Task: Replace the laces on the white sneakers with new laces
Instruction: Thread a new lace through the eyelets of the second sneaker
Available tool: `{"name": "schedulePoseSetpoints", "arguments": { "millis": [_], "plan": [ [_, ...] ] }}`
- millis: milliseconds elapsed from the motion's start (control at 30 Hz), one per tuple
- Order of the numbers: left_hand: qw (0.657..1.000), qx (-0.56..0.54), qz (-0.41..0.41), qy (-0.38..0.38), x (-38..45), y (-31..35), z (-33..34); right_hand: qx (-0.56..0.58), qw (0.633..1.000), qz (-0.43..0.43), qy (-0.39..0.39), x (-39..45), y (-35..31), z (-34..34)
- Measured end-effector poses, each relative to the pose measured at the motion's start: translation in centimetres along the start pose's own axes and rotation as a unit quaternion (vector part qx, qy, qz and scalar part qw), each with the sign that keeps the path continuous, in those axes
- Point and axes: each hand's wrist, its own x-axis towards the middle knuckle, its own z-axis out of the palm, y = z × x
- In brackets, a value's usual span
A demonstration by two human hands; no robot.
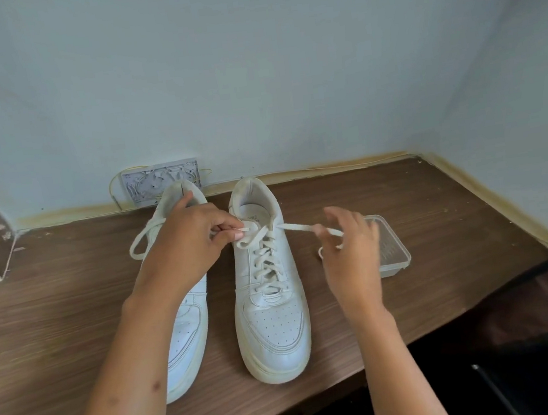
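- Right sneaker (270, 297) stands on the wooden table (423, 223), toe toward the camera, heel toward the wall. All positions below are relative to it.
- Lace (265, 260) is crisscrossed up its eyelets. One end runs out right from the top eyelet, the other sits at the top left by the tongue.
- Left hand (191, 248) is at its top-left edge, thumb and fingers pinching the lace end next to the tongue.
- Right hand (350, 253) is just right of its upper part. Fingers curled round the right lace end, which runs taut from the eyelet.
- Left sneaker (188, 335) lies just beside it on the left, partly under the left forearm. A lace loop (142, 240) shows on the far left side.
- Clear plastic container (392, 251) is to its right, behind the right hand.
- Grey wall plate (162, 181) is behind and left, at the wall base.
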Motion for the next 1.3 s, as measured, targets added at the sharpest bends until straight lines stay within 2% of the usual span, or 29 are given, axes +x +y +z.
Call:
{"name": "schedulePoseSetpoints", "arguments": {
  "millis": [100,167,333,400,600,733,800,933,1167,1233,1300],
  "plan": [
    [1.0,0.0,0.003,0.014,-0.1,0.2,0.2,0.043,0.995,-0.067,-0.064,-0.9,-2.2,1.6],
    [1.0,0.006,0.009,0.015,-0.1,0.3,0.4,0.058,0.993,-0.081,-0.059,-1.4,-3.0,2.2],
    [0.999,0.006,-0.035,0.029,-0.4,-0.8,-0.3,0.09,0.995,0.023,0.019,0.2,-0.3,0.3],
    [0.999,-0.003,-0.039,0.023,-0.6,-0.7,-0.4,0.087,0.995,0.047,0.018,0.5,0.7,-0.4],
    [1.0,0.011,-0.007,-0.004,-0.5,-0.3,-0.3,0.045,0.998,-0.004,-0.039,0.1,0.4,0.2],
    [0.999,0.022,0.012,-0.024,-0.5,-0.2,0.0,0.072,0.988,-0.069,-0.118,-0.3,-0.7,1.4],
    [0.999,0.018,0.012,-0.026,-0.4,0.0,0.0,0.08,0.987,-0.083,-0.114,-0.8,-1.3,1.8],
    [1.0,0.013,-0.022,-0.012,-0.6,0.2,-0.7,0.091,0.991,-0.037,-0.09,-0.4,-1.1,1.2],
    [0.989,-0.009,-0.127,-0.073,-2.6,4.0,-2.0,0.188,0.963,0.03,-0.191,-1.1,-2.5,-1.8],
    [0.982,-0.055,-0.165,-0.067,-3.7,4.9,-2.1,0.226,0.946,0.055,-0.226,-2.1,-2.7,-3.0],
    [0.956,-0.179,-0.226,-0.055,-4.8,5.9,-2.1,0.246,0.924,0.064,-0.286,-3.3,-2.8,-4.1]
  ]
}}
